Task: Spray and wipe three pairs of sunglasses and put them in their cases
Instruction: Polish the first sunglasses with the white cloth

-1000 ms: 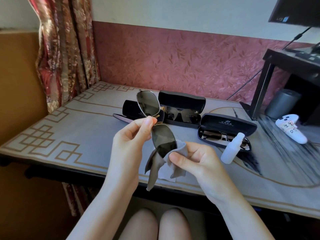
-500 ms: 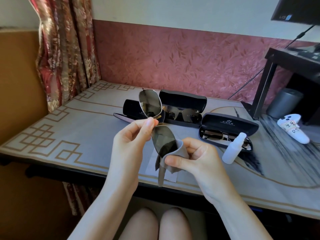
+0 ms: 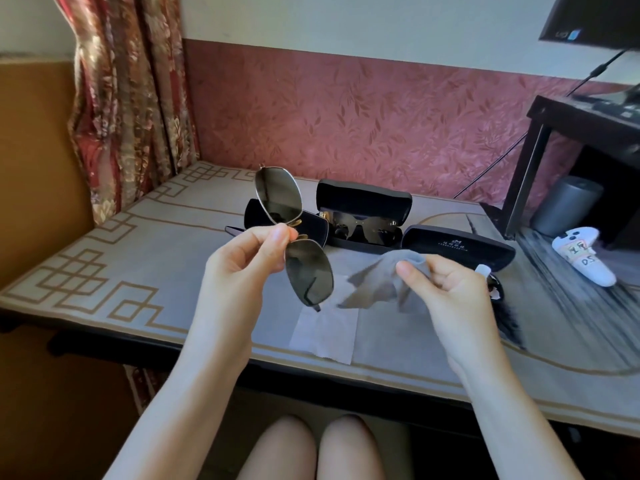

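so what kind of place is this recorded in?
Likely a room in a home, not a lab: floral curtain at left, red leaf-patterned wallpaper behind the table, a monitor on a dark side desk. Which room, can't tell.

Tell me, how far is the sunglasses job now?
Done, it seems: pairs lie in the middle case and right case. In hand: left hand pinches the third pair, right hand holds the cloth beside it. Left: put it in the open left case.

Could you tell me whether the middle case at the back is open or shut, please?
Open. The middle case has its lid raised, and dark sunglasses lie inside it.
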### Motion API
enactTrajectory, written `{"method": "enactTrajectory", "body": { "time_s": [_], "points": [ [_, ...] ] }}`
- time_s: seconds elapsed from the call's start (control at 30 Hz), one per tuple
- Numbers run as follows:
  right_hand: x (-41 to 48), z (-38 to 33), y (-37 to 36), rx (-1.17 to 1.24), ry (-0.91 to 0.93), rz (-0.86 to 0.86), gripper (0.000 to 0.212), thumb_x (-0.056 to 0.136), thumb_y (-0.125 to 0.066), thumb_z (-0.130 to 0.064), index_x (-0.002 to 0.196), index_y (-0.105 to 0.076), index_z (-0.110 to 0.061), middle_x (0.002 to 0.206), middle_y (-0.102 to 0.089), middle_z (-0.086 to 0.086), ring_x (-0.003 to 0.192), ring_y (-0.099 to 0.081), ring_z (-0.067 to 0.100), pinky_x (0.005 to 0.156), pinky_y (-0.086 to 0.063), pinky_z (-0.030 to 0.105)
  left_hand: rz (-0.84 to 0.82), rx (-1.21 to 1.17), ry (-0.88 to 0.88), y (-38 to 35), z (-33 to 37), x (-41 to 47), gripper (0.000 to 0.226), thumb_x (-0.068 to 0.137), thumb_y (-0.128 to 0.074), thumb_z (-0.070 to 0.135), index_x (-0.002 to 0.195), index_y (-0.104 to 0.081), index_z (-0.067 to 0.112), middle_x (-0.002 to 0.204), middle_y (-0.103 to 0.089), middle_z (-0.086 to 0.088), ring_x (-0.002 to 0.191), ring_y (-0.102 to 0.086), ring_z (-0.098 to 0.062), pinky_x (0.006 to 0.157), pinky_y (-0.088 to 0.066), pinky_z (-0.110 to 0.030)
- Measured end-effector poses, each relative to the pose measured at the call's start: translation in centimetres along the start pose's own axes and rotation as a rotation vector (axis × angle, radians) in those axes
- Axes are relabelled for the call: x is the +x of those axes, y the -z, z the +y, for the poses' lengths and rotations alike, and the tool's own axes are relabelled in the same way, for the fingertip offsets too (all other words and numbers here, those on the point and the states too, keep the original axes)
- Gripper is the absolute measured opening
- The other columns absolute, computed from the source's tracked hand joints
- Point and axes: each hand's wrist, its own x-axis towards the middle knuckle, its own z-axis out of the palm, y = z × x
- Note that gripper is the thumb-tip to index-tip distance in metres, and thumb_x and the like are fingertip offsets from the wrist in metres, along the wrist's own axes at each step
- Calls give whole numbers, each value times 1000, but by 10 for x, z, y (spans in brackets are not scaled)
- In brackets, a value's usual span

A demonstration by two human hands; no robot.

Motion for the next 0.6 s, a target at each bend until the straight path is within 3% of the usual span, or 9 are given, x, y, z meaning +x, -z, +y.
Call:
{"method": "enactTrajectory", "body": {
  "time_s": [0.07, 0.17, 0.23, 0.3, 0.33, 0.43, 0.53, 0.6],
  "points": [
    [4, 8, 4, -246, 60, 60, 17, 91, -63, -15, 79, -68, -25, 62, -66, -4, 69, -56, 14, 82, -42, 30, -3, 18, -3, 7, 0, 4, 39, 79, -63, 41, 80, -64, 2, 73, -63, 13, 80, -58, -4, 89, -45, -29],
    [1, 17, 1, -680, 139, 91, 10, 93, -60, -20, 90, -69, -24, 55, -57, -8, 66, -46, 18, 102, -38, 55, -24, 36, 15, 17, 0, 8, 27, 73, -65, 48, 75, -72, 22, 77, -63, 6, 81, -57, -8, 90, -46, -30],
    [-3, 18, 0, -861, 99, -19, 15, 96, -57, -24, 105, -68, -21, 68, -60, -9, 78, -51, 18, 103, -38, 50, -48, 56, 25, 21, -1, 9, 26, 71, -64, 51, 74, -73, 27, 80, -64, 3, 83, -56, -11, 91, -46, -32],
    [-7, 15, -3, -1029, 15, -248, 31, 95, -55, -37, 118, -61, -18, 101, -64, -5, 105, -56, 19, 95, -38, 33, -58, 54, 37, 23, -2, 9, 20, 77, -64, 45, 74, -74, 28, 81, -67, 5, 84, -57, -11, 90, -46, -30],
    [-9, 13, -4, -1082, -18, -347, 42, 93, -55, -46, 121, -59, -16, 115, -61, -2, 115, -53, 21, 92, -38, 31, -59, 53, 43, 24, -2, 9, 20, 79, -61, 42, 75, -74, 27, 81, -67, 6, 85, -58, -10, 90, -46, -29],
    [-10, 7, -6, -959, -32, -352, 60, 88, -48, -61, 126, -59, -15, 129, -56, -3, 124, -42, 17, 97, -31, 28, -63, 48, 64, 25, -5, 10, 23, 80, -58, 40, 79, -74, 24, 82, -65, 2, 84, -57, -10, 87, -46, -28],
    [-3, 6, -12, -813, 147, -170, 39, 97, -45, -44, 116, -66, -17, 119, -59, -7, 117, -41, 13, 83, -23, 19, -84, 31, 77, 26, -7, 10, 24, 81, -58, 39, 81, -73, 22, 81, -65, 5, 83, -58, -8, 84, -45, -26],
    [9, 9, -21, -768, 207, -156, 26, 99, -49, -30, 110, -69, -17, 109, -62, -7, 109, -44, 14, 76, -23, 20, -88, 23, 86, 26, -8, 10, 23, 81, -58, 39, 80, -73, 22, 79, -67, 9, 82, -59, -6, 83, -44, -25]
  ]
}}
